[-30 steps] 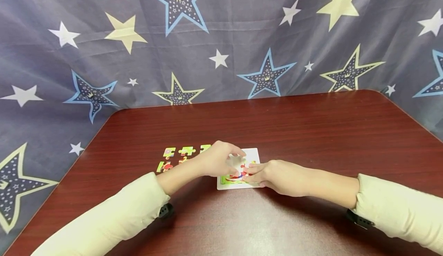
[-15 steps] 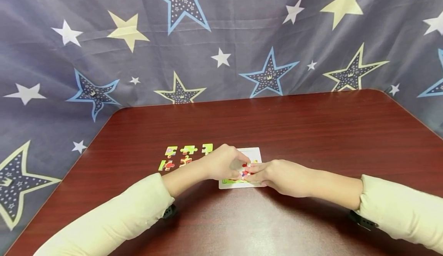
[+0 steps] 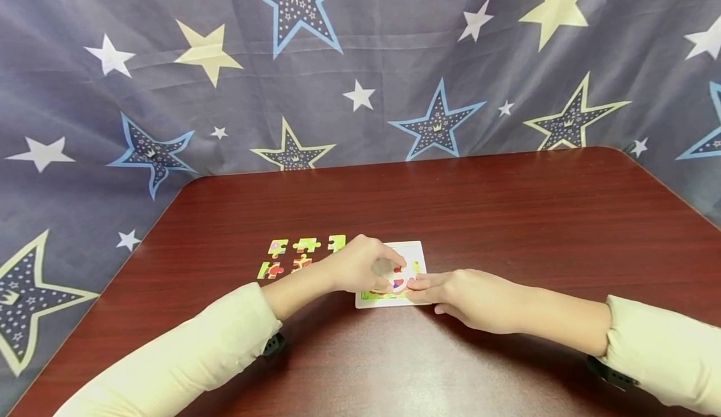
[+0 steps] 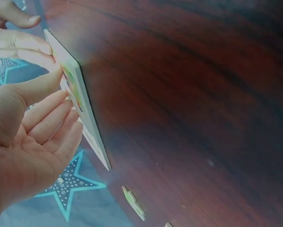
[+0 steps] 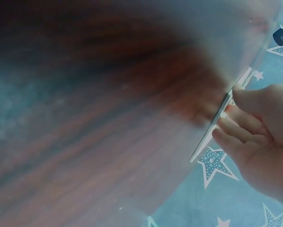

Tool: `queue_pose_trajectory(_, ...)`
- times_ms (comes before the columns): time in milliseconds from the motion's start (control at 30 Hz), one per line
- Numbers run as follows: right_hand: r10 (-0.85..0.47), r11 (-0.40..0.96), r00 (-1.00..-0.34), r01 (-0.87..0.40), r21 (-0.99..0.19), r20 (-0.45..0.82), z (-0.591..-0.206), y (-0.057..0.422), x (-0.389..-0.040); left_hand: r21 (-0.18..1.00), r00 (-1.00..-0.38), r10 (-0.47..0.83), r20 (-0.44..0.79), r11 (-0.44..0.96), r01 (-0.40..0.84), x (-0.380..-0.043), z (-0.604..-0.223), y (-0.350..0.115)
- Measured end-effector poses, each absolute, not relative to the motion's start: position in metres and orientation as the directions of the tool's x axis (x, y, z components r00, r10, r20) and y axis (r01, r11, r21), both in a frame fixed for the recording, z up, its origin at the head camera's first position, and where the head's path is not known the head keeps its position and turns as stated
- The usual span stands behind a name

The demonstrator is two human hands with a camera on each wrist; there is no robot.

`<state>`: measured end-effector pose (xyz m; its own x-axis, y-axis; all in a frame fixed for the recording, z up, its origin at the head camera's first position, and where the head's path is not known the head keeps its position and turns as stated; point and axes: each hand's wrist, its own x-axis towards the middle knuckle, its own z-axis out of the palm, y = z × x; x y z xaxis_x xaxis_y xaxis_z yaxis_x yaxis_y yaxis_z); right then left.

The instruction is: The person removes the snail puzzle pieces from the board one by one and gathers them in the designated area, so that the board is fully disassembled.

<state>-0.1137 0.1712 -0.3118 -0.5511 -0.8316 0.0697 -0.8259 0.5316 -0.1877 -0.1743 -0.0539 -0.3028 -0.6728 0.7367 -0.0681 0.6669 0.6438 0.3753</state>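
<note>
"On the brown table (image 3: 507,216), where is the puzzle board (image 3: 388,305)?"

"Flat, under both hands. The left hand (image 3: 357,264) has its thumb and finger down on it, spread apart. I can't tell if they pinch a piece."

"And the right hand (image 3: 479,297)?"

"Its fingers are straight and touch the right side."

"Is it all done?"

"Only part, I think. Coloured bits (image 3: 398,283) show in the near part, but the far part looks mostly white. Five loose pieces (image 3: 306,245) lie to the left, not in yet. More may hide behind the left arm (image 3: 298,287)."
</note>
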Motion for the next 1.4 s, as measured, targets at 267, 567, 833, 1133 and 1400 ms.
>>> queue_pose_trajectory(267,-0.848,0.505,-0.522,-0.849,-0.157,0.093,-0.315,0.173,-0.114,0.404,-0.682,0.731,-0.017,0.629,0.664,-0.174,-0.302,-0.049)
queue_pose_trajectory(567,-0.852,0.5,-0.516,-0.853,-0.152,0.09,-0.311,0.173,-0.115,0.562,-0.774,0.632,-0.027,0.65,0.511,-0.176,-0.297,-0.041)
queue_pose_trajectory(833,-0.854,0.5,-0.513,-0.855,-0.138,0.087,-0.311,0.172,-0.115,0.692,-0.883,0.449,-0.138,0.682,0.238,-0.177,-0.299,-0.035)
queue_pose_trajectory(1133,-0.858,0.495,-0.506,-0.86,-0.125,0.089,-0.313,0.173,-0.115,0.715,-0.909,0.342,-0.239,0.695,0.073,-0.179,-0.303,-0.032)
queue_pose_trajectory(1400,-0.856,0.499,-0.509,-0.859,-0.113,0.09,-0.313,0.174,-0.115,0.727,-0.911,0.311,-0.272,0.686,0.017,-0.179,-0.303,-0.028)
